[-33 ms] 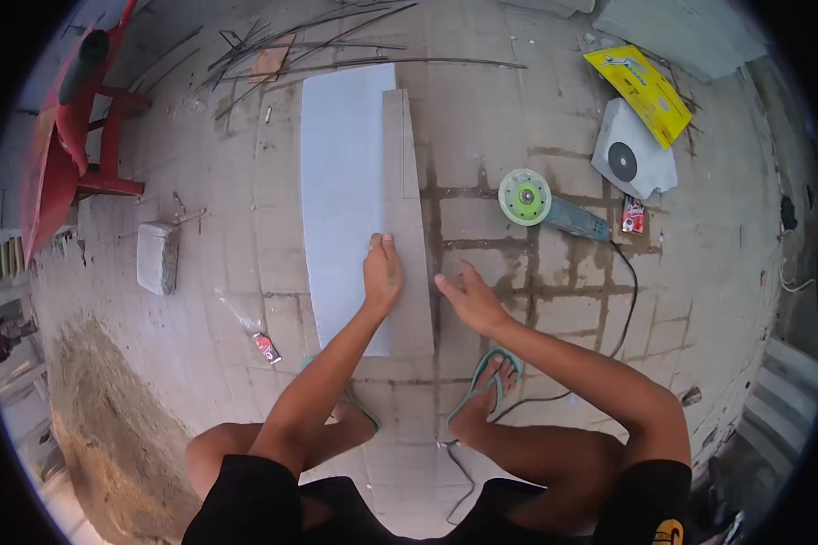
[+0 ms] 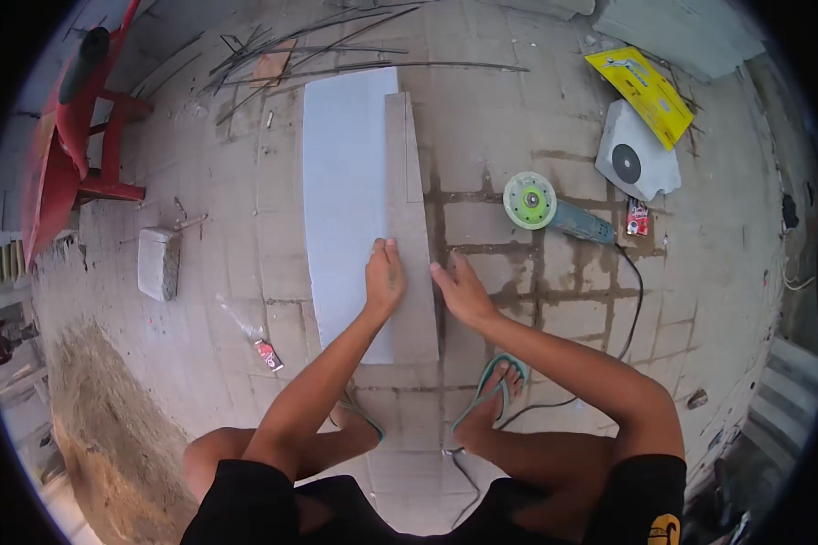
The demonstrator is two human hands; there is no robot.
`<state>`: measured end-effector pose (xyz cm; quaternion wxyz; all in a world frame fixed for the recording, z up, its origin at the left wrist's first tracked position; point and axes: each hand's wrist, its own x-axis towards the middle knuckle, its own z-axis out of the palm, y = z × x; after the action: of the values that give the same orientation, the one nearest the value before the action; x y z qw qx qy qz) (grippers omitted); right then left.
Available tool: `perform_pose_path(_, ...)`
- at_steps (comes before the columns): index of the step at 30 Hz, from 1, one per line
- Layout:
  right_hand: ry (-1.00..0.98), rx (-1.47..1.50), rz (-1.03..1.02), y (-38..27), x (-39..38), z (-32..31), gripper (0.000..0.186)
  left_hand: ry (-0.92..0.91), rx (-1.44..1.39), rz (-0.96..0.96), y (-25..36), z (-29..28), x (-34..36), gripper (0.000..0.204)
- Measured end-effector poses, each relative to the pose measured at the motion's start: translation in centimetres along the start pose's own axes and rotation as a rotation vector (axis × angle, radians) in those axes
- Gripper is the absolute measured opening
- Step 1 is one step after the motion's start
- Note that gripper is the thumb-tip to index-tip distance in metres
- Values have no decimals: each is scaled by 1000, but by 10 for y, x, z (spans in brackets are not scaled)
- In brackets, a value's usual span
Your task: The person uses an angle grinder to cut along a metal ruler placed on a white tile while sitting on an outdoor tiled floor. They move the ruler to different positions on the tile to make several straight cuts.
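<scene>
A: Log your upper garment?

B: Your black short sleeves (image 2: 245, 498) sit well behind the left hand (image 2: 384, 282) and right hand (image 2: 463, 289); the right one bears an orange-yellow mark (image 2: 665, 530).

A: Footwear?

B: You wear green thong sandals (image 2: 500, 391), nearer your body than both hands, with slim straps.

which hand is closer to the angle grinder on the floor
Right. The right hand is lower in the picture and left of the angle grinder; the left hand is farther left, over the grey board.
</scene>
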<state>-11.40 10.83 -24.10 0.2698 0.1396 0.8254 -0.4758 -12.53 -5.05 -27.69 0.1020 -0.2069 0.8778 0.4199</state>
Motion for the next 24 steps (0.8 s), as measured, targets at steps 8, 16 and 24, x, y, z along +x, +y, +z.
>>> perform_pose_path(8,302,223,-204,4,60,71,53,-745,456,-159,16,-67,72,52)
perform_pose_path(16,399,144,-202,12,73,78,47,120,195,262,-73,-138,92,72)
perform_pose_path(24,247,223,-150,-5,60,58,42,-37,-496,216,-135,-85,62,82)
